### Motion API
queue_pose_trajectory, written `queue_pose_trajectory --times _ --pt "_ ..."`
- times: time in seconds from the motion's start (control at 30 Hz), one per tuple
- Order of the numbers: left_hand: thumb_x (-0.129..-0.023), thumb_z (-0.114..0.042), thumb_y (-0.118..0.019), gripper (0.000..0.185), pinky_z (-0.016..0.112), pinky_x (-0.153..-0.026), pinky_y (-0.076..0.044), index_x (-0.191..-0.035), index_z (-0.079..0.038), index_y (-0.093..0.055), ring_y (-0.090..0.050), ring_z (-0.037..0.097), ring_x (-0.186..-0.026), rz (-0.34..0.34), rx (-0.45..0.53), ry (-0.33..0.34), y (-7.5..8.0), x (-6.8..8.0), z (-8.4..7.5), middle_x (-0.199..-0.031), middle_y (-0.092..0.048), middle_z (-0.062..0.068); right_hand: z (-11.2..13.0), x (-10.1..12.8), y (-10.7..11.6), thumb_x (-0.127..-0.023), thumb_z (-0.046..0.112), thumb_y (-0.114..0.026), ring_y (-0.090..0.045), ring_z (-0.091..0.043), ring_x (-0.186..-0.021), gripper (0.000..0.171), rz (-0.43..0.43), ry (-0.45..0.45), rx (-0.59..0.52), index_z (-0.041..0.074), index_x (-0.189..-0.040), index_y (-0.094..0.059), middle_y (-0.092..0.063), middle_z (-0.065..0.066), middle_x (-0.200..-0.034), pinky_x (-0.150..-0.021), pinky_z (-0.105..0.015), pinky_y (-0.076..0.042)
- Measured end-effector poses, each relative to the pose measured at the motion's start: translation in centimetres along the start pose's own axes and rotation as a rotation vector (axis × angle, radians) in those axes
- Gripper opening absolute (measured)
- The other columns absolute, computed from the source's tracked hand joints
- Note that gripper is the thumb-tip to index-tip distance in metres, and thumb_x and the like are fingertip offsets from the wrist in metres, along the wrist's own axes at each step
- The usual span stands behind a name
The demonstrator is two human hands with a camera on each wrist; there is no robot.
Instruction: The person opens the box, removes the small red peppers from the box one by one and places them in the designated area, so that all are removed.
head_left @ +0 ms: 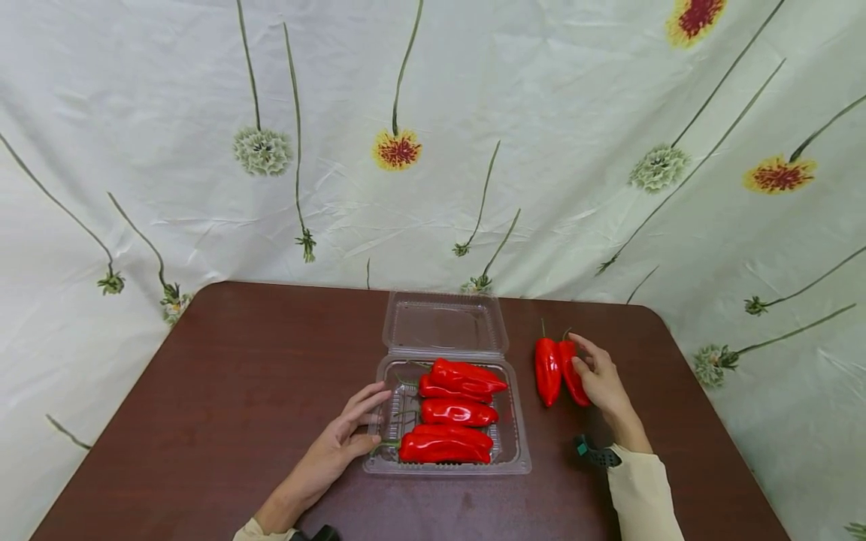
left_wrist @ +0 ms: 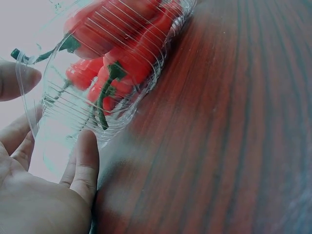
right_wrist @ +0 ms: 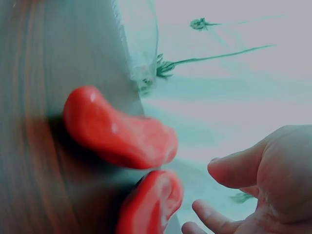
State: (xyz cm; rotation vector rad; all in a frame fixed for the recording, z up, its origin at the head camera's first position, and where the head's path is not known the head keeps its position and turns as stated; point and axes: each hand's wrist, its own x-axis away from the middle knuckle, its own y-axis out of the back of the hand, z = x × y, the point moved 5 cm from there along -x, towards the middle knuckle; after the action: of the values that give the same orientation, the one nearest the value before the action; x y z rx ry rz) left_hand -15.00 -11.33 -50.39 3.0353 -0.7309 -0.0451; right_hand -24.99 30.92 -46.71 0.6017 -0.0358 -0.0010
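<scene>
A clear plastic clamshell box lies with its lid folded back, and several red peppers with green stems are inside, lying sideways. At the box's left side is my left hand, its fingers spread along the wall and its thumb by the rim, close to a pepper stem. Two more red peppers lie side by side to the right of the box, the left one and the right one. My right hand hovers over the right one with loosely bent fingers; whether they touch it I cannot tell.
The lid reaches back to the far edge of the dark brown wooden table. Behind the table hangs a white cloth printed with flowers. A dark band sits on the right wrist.
</scene>
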Motion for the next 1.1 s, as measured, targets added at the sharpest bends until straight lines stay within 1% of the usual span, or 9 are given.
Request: queue_pose_trajectory --times 0.1,0.3,0.37,0.5,0.53,0.63,0.8,0.97,1.1 --pt "-0.102 -0.01 -0.055 0.059 0.025 -0.1 -0.042 -0.157 -0.015 -0.034 -0.038 0.037 -0.133 0.004 -0.001 -0.006 0.0 0.0 0.0 -0.167 -0.01 0.004 0.8 0.1 0.0 -0.103 0.001 -0.045 -0.028 -0.05 -0.138 0.048 -0.003 0.047 -0.004 0.001 -0.151 -0.04 -0.033 -0.028 -0.153 -0.113 -0.063 -0.025" --pt "-0.102 -0.01 -0.056 0.06 0.024 -0.1 -0.042 -0.157 -0.013 -0.033 -0.038 0.034 -0.133 0.004 -0.005 0.002 0.0 -0.1 0.2 -0.167 -0.01 0.001 2.9 0.9 -0.3 -0.103 0.001 -0.047 -0.031 -0.051 -0.135 0.047 -0.017 0.113 0.007 0.002 -0.149 -0.043 -0.034 -0.028 -0.15 -0.11 -0.063 -0.028" --pt "-0.102 -0.01 -0.056 0.06 0.024 -0.1 -0.042 -0.157 -0.013 -0.033 -0.039 0.031 -0.132 0.003 -0.004 0.007 0.0 -0.1 0.3 -0.167 -0.01 0.0 3.8 1.2 -0.6 -0.102 0.001 -0.049 -0.031 -0.049 -0.133 0.046 -0.009 0.14 0.008 0.003 -0.148 -0.045 -0.035 -0.028 -0.148 -0.108 -0.062 -0.027" --pt "-0.102 -0.01 -0.056 0.06 0.024 -0.1 -0.043 -0.157 -0.012 -0.033 -0.04 0.027 -0.131 0.003 -0.001 -0.002 0.0 0.0 0.4 -0.167 -0.01 0.0 5.6 1.9 -1.7 -0.101 0.003 -0.053 -0.029 -0.045 -0.134 0.045 0.032 0.222 0.018 0.006 -0.146 -0.049 -0.039 -0.024 -0.147 -0.104 -0.063 -0.025" --pt "-0.101 -0.01 -0.056 0.06 0.024 -0.099 -0.043 -0.157 -0.012 -0.033 -0.041 0.026 -0.131 0.003 -0.001 -0.008 0.0 0.0 0.4 -0.167 -0.01 0.0 6.1 2.1 -2.0 -0.101 0.003 -0.054 -0.029 -0.043 -0.135 0.045 0.044 0.251 0.021 0.005 -0.145 -0.049 -0.04 -0.023 -0.148 -0.104 -0.063 -0.024" --pt "-0.101 -0.009 -0.056 0.06 0.024 -0.099 -0.043 -0.157 -0.011 -0.033 -0.041 0.025 -0.131 0.003 -0.001 -0.02 0.0 0.0 0.4 -0.167 -0.01 0.001 7.4 2.8 -2.9 -0.1 0.006 -0.057 -0.031 -0.04 -0.137 0.045 0.083 0.319 0.029 0.006 -0.145 -0.05 -0.042 -0.019 -0.148 -0.106 -0.065 -0.028" --pt "-0.101 -0.009 -0.056 0.06 0.024 -0.099 -0.043 -0.157 -0.012 -0.033 -0.041 0.024 -0.13 0.004 0.001 -0.019 0.0 0.0 0.4 -0.167 -0.01 0.0 9.0 3.8 -4.5 -0.099 0.008 -0.059 -0.038 -0.036 -0.136 0.045 0.135 0.38 0.042 0.008 -0.144 -0.052 -0.046 -0.014 -0.146 -0.106 -0.067 -0.034" --pt "-0.101 -0.008 -0.056 0.06 0.023 -0.099 -0.043 -0.157 -0.012 -0.034 -0.041 0.025 -0.13 0.001 -0.002 -0.021 0.1 0.0 0.4 -0.167 -0.011 0.001 10.2 4.8 -6.1 -0.097 0.005 -0.062 -0.042 -0.034 -0.133 0.046 0.177 0.444 0.065 0.012 -0.142 -0.055 -0.05 -0.01 -0.143 -0.105 -0.062 -0.037" --pt "-0.101 -0.009 -0.056 0.06 0.023 -0.099 -0.043 -0.157 -0.012 -0.034 -0.041 0.024 -0.13 0.001 0.0 -0.018 0.0 0.0 0.4 -0.167 -0.011 0.001 10.8 5.5 -7.5 -0.096 0.005 -0.063 -0.044 -0.031 -0.13 0.047 0.253 0.466 0.066 0.015 -0.142 -0.055 -0.052 -0.008 -0.14 -0.101 -0.058 -0.042"
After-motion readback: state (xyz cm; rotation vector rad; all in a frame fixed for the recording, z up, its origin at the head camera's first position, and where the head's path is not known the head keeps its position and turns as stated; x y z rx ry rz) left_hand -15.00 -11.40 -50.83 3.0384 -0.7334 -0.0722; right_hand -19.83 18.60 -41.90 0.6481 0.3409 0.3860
